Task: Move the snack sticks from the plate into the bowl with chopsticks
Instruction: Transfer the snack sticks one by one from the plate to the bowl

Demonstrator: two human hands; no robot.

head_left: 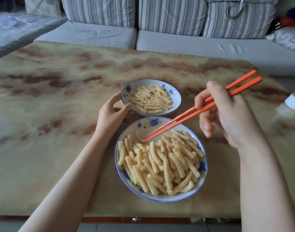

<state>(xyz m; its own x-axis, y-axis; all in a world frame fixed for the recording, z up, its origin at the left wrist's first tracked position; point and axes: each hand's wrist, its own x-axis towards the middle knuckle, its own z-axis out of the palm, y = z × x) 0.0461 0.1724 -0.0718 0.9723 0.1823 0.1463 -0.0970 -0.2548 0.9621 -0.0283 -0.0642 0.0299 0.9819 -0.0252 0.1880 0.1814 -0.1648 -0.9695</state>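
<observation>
Right hand (227, 118) grips chopsticks (202, 110) (tips touching a snack stick (138, 136)); left hand (112, 113) holds plate (176, 97).

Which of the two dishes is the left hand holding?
The farther, smaller dish: the left hand grips its rim. The nearer, fuller dish has only the chopsticks reaching into it.

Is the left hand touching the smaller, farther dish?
Touching. The head view shows the left hand with thumb and fingertip curled against the rim of the smaller dish.
</observation>
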